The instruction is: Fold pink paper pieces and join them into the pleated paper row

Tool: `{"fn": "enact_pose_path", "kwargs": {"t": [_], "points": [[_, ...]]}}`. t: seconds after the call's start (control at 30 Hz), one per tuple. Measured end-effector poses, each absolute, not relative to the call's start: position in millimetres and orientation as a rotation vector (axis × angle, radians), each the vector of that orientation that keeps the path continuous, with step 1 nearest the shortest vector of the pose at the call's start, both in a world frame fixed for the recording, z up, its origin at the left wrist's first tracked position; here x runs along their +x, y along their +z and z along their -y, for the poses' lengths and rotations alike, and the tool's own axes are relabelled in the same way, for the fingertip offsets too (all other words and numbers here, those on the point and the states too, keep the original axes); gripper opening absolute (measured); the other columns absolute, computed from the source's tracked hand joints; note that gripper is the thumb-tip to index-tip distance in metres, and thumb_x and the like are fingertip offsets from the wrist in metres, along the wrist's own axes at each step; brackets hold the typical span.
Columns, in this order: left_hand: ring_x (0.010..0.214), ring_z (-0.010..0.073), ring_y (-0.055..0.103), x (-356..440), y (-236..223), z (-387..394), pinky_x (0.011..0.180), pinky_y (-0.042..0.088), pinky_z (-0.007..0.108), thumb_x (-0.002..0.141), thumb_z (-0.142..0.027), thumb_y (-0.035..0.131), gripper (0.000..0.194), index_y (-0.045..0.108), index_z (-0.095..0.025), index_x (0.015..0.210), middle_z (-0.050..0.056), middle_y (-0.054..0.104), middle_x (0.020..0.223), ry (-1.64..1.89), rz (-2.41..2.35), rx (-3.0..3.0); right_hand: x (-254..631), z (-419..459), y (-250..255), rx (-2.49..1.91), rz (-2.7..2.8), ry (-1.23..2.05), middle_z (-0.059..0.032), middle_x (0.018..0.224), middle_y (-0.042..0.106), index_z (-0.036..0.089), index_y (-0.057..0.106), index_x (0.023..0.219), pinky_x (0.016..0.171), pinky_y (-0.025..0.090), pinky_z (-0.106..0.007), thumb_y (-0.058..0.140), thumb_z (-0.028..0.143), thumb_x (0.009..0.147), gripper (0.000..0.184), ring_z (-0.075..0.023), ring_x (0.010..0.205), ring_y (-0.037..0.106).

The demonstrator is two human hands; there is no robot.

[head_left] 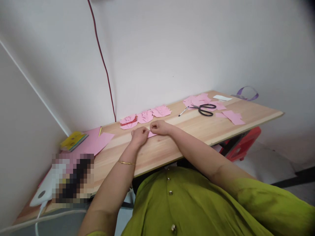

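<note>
My left hand (140, 136) and my right hand (158, 127) are close together above the middle of the wooden table, fingers pinched. Between them lies a small piece of pink paper (152, 134), mostly covered by my fingers, and both hands grip it. Just beyond, against the wall, several cut and folded pink paper pieces (161, 111) lie in a row; the leftmost pink piece (128, 121) has a red strip across it. Farther right, black-handled scissors (206, 109) rest by a pen (183, 111).
Pink paper scraps (233, 117) and a white slip (222, 98) lie on the table's right part. At the left are large pink sheets (97, 142), a yellow packet (73, 140) and a white power strip (46, 186) with a cable. A red stool (243, 144) stands under the table (261, 111).
</note>
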State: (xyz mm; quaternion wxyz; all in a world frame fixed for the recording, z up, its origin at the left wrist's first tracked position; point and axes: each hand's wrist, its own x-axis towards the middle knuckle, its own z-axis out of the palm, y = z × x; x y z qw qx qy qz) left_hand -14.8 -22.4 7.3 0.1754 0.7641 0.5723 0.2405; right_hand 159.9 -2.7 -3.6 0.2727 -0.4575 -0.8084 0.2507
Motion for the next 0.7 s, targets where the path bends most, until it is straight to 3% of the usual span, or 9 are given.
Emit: {"fn": "enact_pose_path", "kwargs": {"t": [0.17, 0.3, 0.4, 0.53, 0.7], "points": [[0.093, 0.0228, 0.061, -7.0, 12.0, 29.6, 0.098, 0.03, 0.043, 0.085, -0.029, 0.05, 0.023, 0.07, -0.022, 0.077, 0.004, 0.072, 0.084, 0.377, -1.773, 2.295, 154.2, 14.4, 9.5, -1.468, 2.414, 0.409, -0.0036, 0.093, 0.068, 0.019, 0.066, 0.077, 0.073, 0.033, -0.028, 0.055, 0.025, 0.074, 0.013, -0.0198, 0.089, 0.057], [0.104, 0.0287, 0.058, -8.2, 9.6, 28.3, 0.098, 0.03, 0.049, 0.082, -0.033, 0.056, 0.023, 0.071, -0.025, 0.097, 0.008, 0.071, 0.098, 0.402, -1.884, 2.404, 151.9, 17.8, 11.9, -1.503, 2.455, 0.35, -0.006, 0.101, 0.067, 0.021, 0.067, 0.083, 0.078, 0.034, -0.031, 0.054, 0.028, 0.078, 0.016, -0.0234, 0.098, 0.056], [0.102, 0.0269, 0.058, -11.3, 9.2, 27.1, 0.092, 0.037, 0.042, 0.08, -0.026, 0.057, 0.022, 0.071, -0.023, 0.096, 0.009, 0.069, 0.101, 0.459, -1.857, 2.506, 152.0, 15.6, 8.8, -1.525, 2.447, 0.352, -0.0067, 0.103, 0.066, 0.021, 0.067, 0.086, 0.08, 0.034, -0.032, 0.055, 0.029, 0.078, 0.016, -0.024, 0.099, 0.056], [0.083, 0.0192, 0.061, -12.2, 10.9, 29.2, 0.076, 0.042, 0.03, 0.081, -0.016, 0.05, 0.022, 0.072, -0.018, 0.082, 0.008, 0.07, 0.088, 0.381, -1.603, 2.575, 151.9, 13.7, 6.9, -1.495, 2.432, 0.331, -0.006, 0.105, 0.067, 0.022, 0.066, 0.09, 0.083, 0.033, -0.033, 0.057, 0.029, 0.077, 0.018, -0.0233, 0.1, 0.056], [0.076, 0.0182, 0.061, -14.7, 10.3, 28.8, 0.071, 0.043, 0.027, 0.078, -0.011, 0.05, 0.024, 0.073, -0.017, 0.078, 0.007, 0.071, 0.079, 0.316, -1.4, 2.6, 150.4, 17.3, 11.5, -1.488, 2.477, 0.376, -0.0024, 0.09, 0.072, 0.021, 0.067, 0.089, 0.076, 0.032, -0.028, 0.052, 0.026, 0.08, 0.018, -0.0188, 0.085, 0.06]]}}
